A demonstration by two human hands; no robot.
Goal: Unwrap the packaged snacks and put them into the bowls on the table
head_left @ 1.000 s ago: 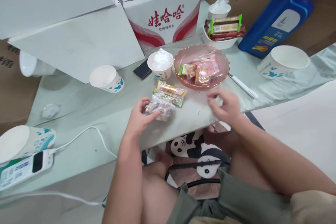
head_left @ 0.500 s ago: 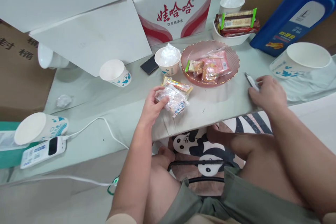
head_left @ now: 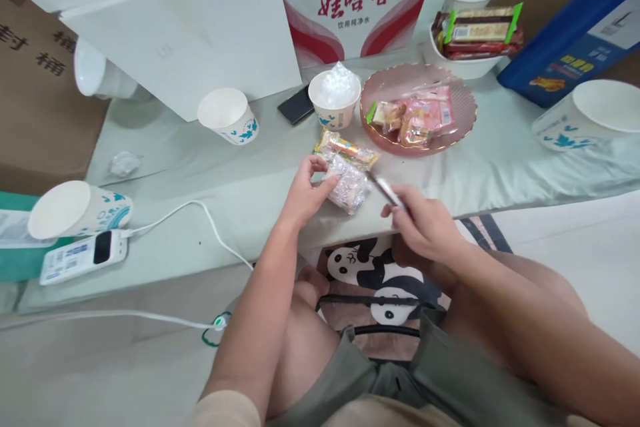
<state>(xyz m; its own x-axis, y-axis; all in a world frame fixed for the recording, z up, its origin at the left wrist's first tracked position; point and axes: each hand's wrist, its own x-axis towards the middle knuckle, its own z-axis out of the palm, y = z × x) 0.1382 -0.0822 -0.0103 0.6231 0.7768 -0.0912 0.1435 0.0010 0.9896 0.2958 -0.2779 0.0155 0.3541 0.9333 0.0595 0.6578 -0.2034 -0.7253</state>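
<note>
My left hand (head_left: 310, 193) grips the left edge of a clear-wrapped snack packet (head_left: 349, 185) between thumb and fingers, on the cloth near the table's front edge. Just behind it, partly covered, lies a yellow snack wrapper (head_left: 347, 149). My right hand (head_left: 425, 221) is closed around a slim silver tool (head_left: 387, 191) with a dark tip, perhaps a small knife. Its tip points at the packet's right side; whether they touch I cannot tell. Behind, a pink scalloped plate (head_left: 463, 121) holds several wrapped snacks (head_left: 425, 117).
A paper cup with crumpled plastic (head_left: 334, 97) and a black phone (head_left: 295, 105) stand behind the packet. Further paper cups (head_left: 227, 113) and a white power bank (head_left: 83, 259) with its cable are to the left. A snack-filled white bowl (head_left: 465, 67) and blue container (head_left: 565, 47) stand back right.
My right hand has swung left with the silver tool, from right of the plate to beside the packet. My left hand keeps its hold. The whole view has shifted slightly.
</note>
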